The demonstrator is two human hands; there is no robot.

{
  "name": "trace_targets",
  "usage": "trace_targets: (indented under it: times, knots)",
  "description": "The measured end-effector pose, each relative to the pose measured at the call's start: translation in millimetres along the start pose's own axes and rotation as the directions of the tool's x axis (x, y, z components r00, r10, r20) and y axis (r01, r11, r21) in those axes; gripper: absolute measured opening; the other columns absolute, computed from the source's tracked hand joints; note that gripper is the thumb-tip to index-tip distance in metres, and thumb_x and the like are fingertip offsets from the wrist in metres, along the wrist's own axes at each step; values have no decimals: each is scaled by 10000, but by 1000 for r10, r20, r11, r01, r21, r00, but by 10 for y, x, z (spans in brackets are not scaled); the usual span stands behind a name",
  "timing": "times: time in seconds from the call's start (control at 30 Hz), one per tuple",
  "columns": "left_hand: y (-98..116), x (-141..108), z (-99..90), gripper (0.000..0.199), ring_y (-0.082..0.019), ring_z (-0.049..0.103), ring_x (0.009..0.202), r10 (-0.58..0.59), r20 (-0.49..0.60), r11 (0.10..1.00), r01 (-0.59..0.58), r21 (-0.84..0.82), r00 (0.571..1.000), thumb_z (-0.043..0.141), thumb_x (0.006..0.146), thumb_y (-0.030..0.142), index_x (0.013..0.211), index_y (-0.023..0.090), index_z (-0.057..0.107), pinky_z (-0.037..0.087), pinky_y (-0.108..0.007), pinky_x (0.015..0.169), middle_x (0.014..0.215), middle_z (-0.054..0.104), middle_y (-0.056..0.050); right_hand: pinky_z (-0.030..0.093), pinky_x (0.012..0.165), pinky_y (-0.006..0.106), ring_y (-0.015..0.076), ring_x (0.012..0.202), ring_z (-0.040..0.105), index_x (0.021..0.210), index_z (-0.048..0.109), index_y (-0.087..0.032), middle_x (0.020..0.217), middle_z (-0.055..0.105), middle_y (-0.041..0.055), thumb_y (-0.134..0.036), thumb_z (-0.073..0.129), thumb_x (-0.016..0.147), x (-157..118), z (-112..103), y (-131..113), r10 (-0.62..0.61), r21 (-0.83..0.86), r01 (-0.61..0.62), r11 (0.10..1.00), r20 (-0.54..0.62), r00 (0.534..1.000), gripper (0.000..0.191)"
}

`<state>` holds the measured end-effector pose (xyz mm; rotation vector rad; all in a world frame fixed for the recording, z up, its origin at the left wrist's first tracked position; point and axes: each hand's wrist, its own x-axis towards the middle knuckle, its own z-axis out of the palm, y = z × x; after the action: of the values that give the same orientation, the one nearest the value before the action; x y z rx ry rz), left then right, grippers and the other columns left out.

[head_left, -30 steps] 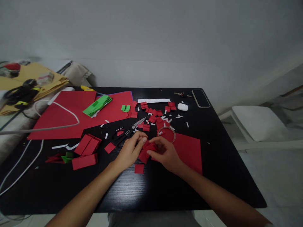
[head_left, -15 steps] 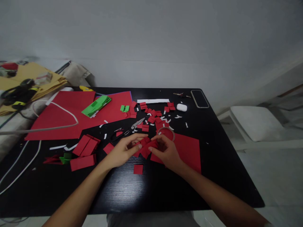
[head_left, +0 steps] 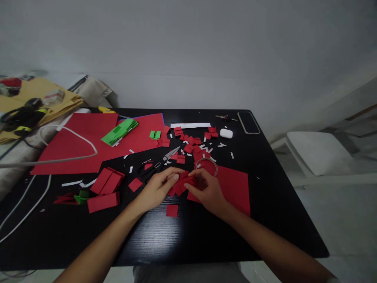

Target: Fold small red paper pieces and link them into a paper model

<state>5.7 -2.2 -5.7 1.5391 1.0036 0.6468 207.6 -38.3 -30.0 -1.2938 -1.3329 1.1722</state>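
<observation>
Between my hands is a folded red paper piece [head_left: 181, 184], made of several small flaps. My left hand [head_left: 160, 188] grips its left side, thumb on top and fingers curled behind. On the other side my right hand [head_left: 207, 190] pinches it between thumb and fingers. A loose red paper square [head_left: 172, 210] lies on the table just below, and another red square [head_left: 135, 184] is left of my left hand. Beyond the left hand lie black-handled scissors [head_left: 160, 162], blades pointing away to the right. A roll of tape [head_left: 216, 169] rests on red paper behind my right hand.
The black table [head_left: 282, 220] holds a large red sheet [head_left: 73, 149], green folded papers [head_left: 120, 132] and red folded blocks [head_left: 103, 202]. White scraps and small red pieces lie at centre. A white case [head_left: 226, 133] and phone [head_left: 248, 122] are at the back right.
My left thumb has shifted up and slightly right over the red paper piece, and the piece's flaps sit a little differently. My right hand has barely moved.
</observation>
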Motion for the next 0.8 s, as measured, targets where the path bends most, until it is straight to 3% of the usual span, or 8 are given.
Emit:
trace_targets:
  times: [0.17, 0.37, 0.47, 0.6, 0.73, 0.8]
  knots:
    - [20, -17, 54, 409, -254, 692, 1166, 1, 72, 993, 8, -117, 997, 730, 893, 307, 1291, 243, 661, 524, -383, 1017, 1257, 741, -80, 559, 793, 353, 223, 857, 716, 969, 676, -242, 916, 751, 34, -326, 796, 811, -20, 0, -8, -15, 1, 15, 1000, -14, 1000, 216]
    - [-51, -21, 56, 359, -248, 713, 1159, 44, -2, 999, -44, -2, 999, 711, 911, 311, 1260, 239, 667, 554, -369, 992, 1228, 762, -73, 558, 762, 342, 214, 823, 697, 925, 692, -244, 884, 723, 31, -337, 829, 804, -16, -10, -4, -27, -27, 25, 999, -62, 998, 205]
    - [-59, -33, 53, 332, -234, 720, 1152, 69, -2, 993, -68, 95, 998, 681, 938, 309, 1263, 243, 658, 567, -327, 942, 1223, 766, -59, 557, 779, 348, 211, 846, 667, 872, 710, -240, 912, 676, 37, -330, 855, 781, 13, -31, 10, -141, -101, 133, 986, -80, 987, 193]
    - [-43, -42, 50, 302, -208, 744, 1068, 89, 13, 982, -90, 169, 996, 648, 958, 277, 1258, 244, 636, 576, -281, 821, 1186, 776, -37, 539, 939, 400, 246, 1037, 666, 826, 721, -230, 1075, 684, 63, -286, 899, 720, 47, -55, 24, -263, -167, 244, 955, -101, 960, 214]
    - [-26, -29, 38, 246, -184, 740, 991, 127, 30, 973, -130, 191, 991, 638, 971, 266, 1213, 229, 618, 563, -282, 812, 1106, 776, -29, 572, 844, 359, 217, 914, 703, 868, 687, -224, 978, 737, 48, -320, 867, 760, 40, -37, 15, -148, -6, 148, 989, -6, 989, 231]
    - [-26, -22, 33, 198, -180, 723, 965, 178, 16, 955, -177, 238, 984, 656, 963, 267, 1155, 221, 638, 556, -291, 815, 1071, 756, -31, 573, 756, 324, 193, 804, 685, 864, 660, -226, 867, 713, 21, -335, 869, 749, 32, -21, 17, -85, 33, 86, 996, -28, 996, 262]
